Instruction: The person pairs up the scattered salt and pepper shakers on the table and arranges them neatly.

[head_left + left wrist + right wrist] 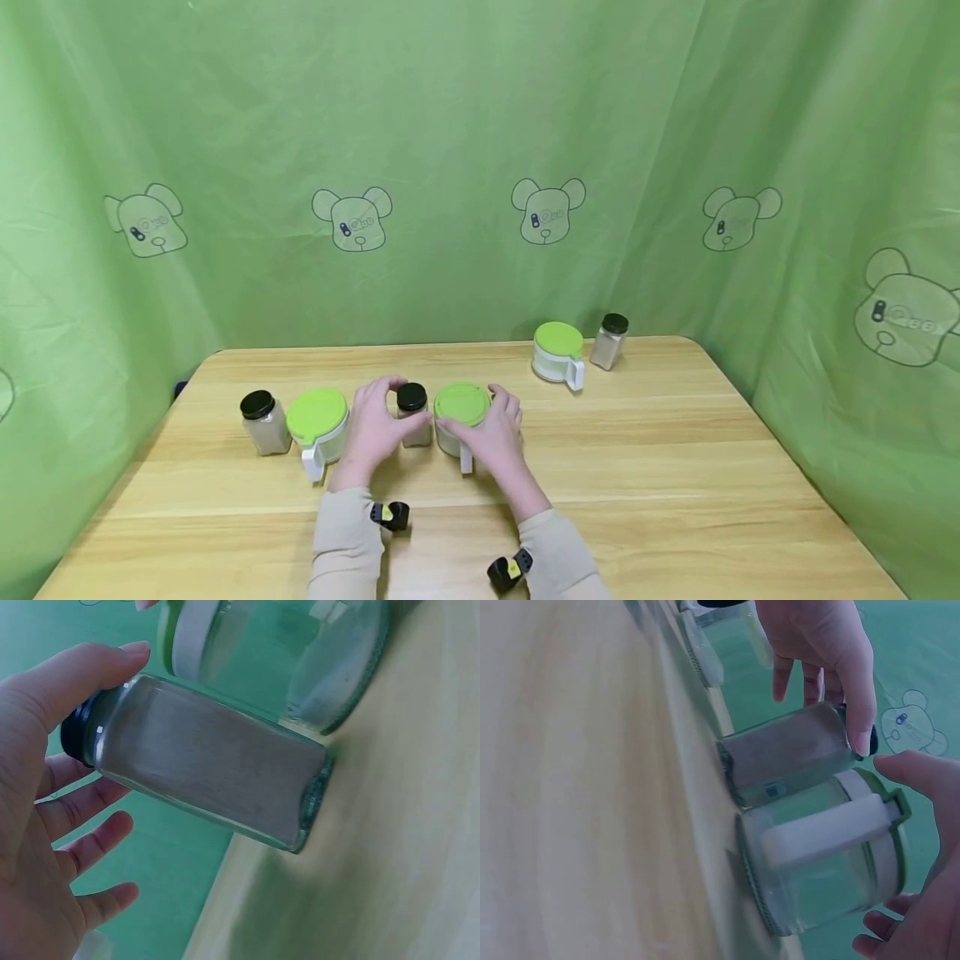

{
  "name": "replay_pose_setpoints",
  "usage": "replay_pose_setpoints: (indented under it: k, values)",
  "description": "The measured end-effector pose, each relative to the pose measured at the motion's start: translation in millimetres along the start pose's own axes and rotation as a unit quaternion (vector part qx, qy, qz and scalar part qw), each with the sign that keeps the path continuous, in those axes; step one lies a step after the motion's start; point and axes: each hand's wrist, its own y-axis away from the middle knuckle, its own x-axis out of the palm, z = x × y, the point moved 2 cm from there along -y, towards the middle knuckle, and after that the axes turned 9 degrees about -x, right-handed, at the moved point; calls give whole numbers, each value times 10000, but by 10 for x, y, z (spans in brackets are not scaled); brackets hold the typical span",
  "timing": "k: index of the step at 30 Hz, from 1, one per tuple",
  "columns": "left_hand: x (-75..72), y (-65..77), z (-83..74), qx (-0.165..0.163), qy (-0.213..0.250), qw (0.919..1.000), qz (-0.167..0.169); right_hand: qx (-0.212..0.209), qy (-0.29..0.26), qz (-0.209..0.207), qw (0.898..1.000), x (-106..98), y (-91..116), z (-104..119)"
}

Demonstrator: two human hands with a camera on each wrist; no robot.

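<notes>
My left hand (372, 427) is around the neck of a square glass spice jar (210, 757) with a black lid (412, 396) and greyish powder inside. Its thumb lies along the near side and some fingers pass behind the neck, the others spread. Just right of that jar stands a round glass seasoning pot (810, 874) with a green lid (462, 403) and a white handle (829, 829) facing me. The right hand (497, 432) holds this pot about its lid, thumb on the left and fingers round the right. Both containers stand upright, side by side.
Left of my hands stand another green-lidded pot (318, 417) and a black-lidded jar (267, 429). A third pot (558, 350) and jar (609, 343) stand near the table's back right edge. A green curtain (450, 283) hangs behind the wooden table (675, 483).
</notes>
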Motion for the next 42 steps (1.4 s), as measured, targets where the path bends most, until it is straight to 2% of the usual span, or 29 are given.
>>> replay_pose_setpoints:
  k: [14,24,33,42]
  values:
    - [-104,38,-196,638,286,9960,-562,-80,-499,-100,9987,-260,-77,22]
    - [-84,69,-370,1401,97,9842,-1074,-512,-296,-159,9981,-423,-96,100]
    - [-39,103,-489,1709,-169,9793,-1074,-610,-35,-91,9981,-577,-153,64]
    - [98,137,-594,1988,-297,9750,-947,-872,335,-19,9956,-743,-212,-128]
